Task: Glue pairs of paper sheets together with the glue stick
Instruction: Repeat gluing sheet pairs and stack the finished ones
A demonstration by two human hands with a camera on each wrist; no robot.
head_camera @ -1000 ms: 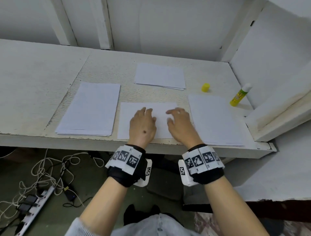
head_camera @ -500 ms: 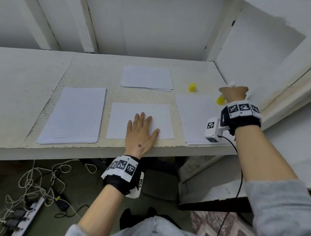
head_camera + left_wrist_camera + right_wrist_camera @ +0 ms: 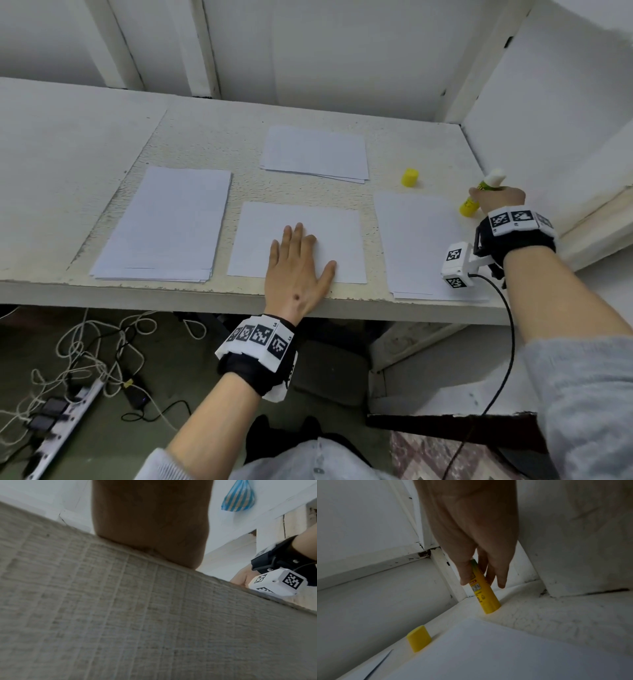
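A makeshift work corner in a plain, worn room: a rough white-painted bench (image 3: 205, 137) with chipped edges set against bare white board walls (image 3: 342, 51), a power strip (image 3: 65, 425) and tangled cables (image 3: 96, 346) on the floor beneath, a striped plastic bag (image 3: 238, 497) hanging on the wall

Centre sheet (image 3: 298, 236) as landmark: left stack (image 3: 164, 222) to its left, right stack (image 3: 418, 240) to its right, rear stack (image 3: 315, 154) behind, cap (image 3: 410, 177) behind-right, glue stick (image 3: 479, 195) farther right.

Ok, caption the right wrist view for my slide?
Right hand grips the uncapped glue stick, base on the table; yellow cap stands beside the paper stack.
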